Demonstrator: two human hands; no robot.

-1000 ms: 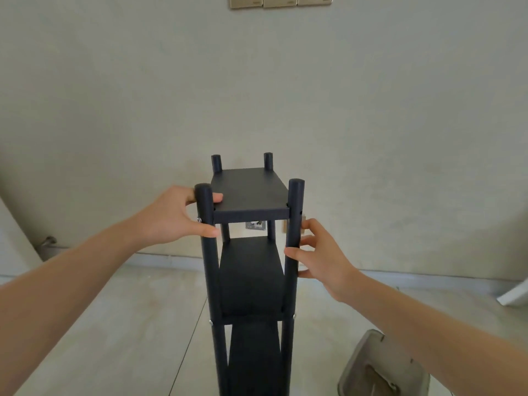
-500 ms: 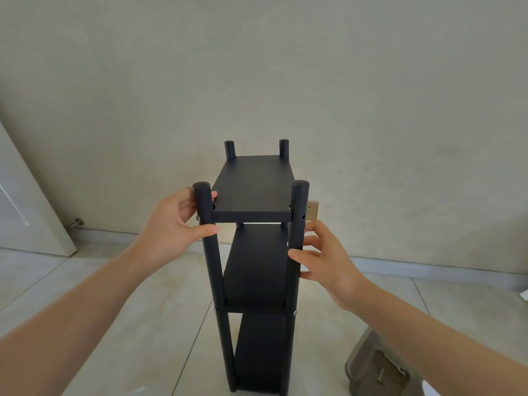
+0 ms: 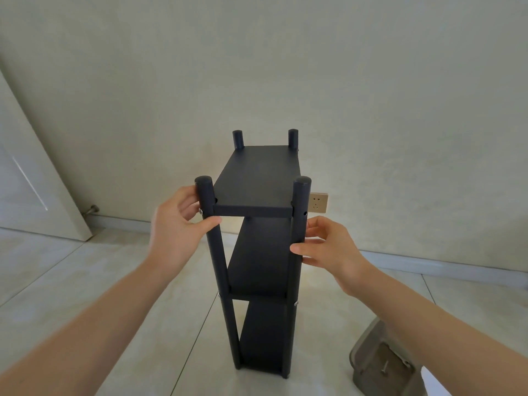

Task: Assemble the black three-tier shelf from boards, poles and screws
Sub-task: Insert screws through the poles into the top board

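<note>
The black shelf stands upright on the tiled floor near the wall, its three boards set one above another between four poles. The top board sits just below the pole tops; the middle board and bottom board show beneath it. The left hand grips the near left pole just under the top board, thumb across the front and fingers curled behind, beside a silver screw in the pole's side. The right hand grasps the near right pole a little lower, thumb on the front and fingers wrapped round the outer side. Small screws also show where the middle board meets the near poles. A socket sits on the wall behind the right pole, a door stands at the left, and a grey tray with a small metal part lies on the floor at lower right.
</note>
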